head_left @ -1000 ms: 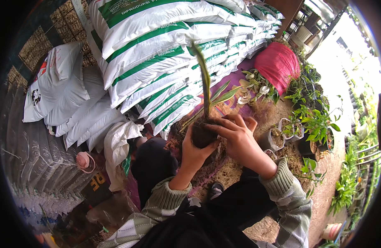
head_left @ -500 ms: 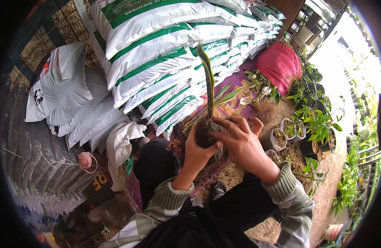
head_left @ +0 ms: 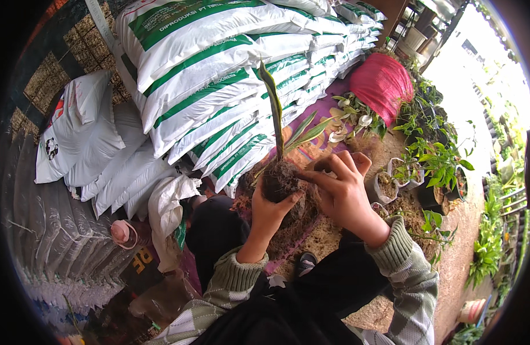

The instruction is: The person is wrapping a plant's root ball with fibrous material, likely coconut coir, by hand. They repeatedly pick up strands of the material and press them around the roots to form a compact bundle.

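Note:
A snake plant (head_left: 273,109) with long yellow-edged green leaves stands upright in my left hand (head_left: 268,215). That hand is closed around its dark ball of soil and roots (head_left: 280,178) from below and the left side, thumb across the near side. My right hand (head_left: 348,192) is at the ball's right side, fingers bent and drawn together, with its foremost fingertips at the soil. Whatever is between those fingertips is too small to make out. Below the ball, loose brown soil and root fibres (head_left: 296,227) lie on the ground, partly hidden by my hands.
White-and-green filled sacks (head_left: 201,92) are stacked ahead, with plainer white bags (head_left: 81,132) to their left. A pink sack (head_left: 383,86) lies beyond my right hand. Potted plants (head_left: 435,167) line the right. A pink pouch (head_left: 123,233) sits at the left.
The plant and my left hand have shifted slightly left. My right fingers, spread over the root ball before, have drawn back to its right edge, leaving more soil in sight.

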{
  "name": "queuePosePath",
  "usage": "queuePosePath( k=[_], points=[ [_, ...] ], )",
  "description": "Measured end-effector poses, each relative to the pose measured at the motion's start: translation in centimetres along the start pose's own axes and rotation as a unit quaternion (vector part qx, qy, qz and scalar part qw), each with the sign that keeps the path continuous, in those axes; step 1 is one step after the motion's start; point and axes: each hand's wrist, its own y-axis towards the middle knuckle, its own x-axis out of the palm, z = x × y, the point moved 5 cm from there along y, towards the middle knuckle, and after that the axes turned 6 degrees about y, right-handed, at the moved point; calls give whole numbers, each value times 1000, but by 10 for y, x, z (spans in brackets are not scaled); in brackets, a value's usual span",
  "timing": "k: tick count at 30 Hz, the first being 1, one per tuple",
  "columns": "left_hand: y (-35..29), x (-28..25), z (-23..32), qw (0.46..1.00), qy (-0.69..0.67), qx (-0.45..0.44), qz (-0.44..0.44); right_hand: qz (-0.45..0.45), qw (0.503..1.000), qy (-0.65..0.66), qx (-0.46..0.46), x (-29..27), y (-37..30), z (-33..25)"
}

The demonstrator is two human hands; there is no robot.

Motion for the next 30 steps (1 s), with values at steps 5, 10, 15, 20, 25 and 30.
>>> queuePosePath(
  k=[5,10,15,20,25,30],
  points=[
    [-5,-13,-20,995,-74,-55,26,-48,998,39,27,12,-9,6],
    [-12,-22,-37,977,-184,-110,-3,-30,998,52,-3,6,-10,-1],
    [-16,-15,-25,981,-164,-99,-29,-21,998,60,2,-9,-5,-5],
    [-18,-15,-33,945,-289,-110,-105,11,998,65,-14,-12,-4,-5],
    [-23,-6,-20,920,-350,-122,-125,-10,998,54,-36,-10,-2,-8],
    [-28,-5,-31,915,-339,-145,-162,37,997,50,-37,-16,-2,-7]
  ],
)
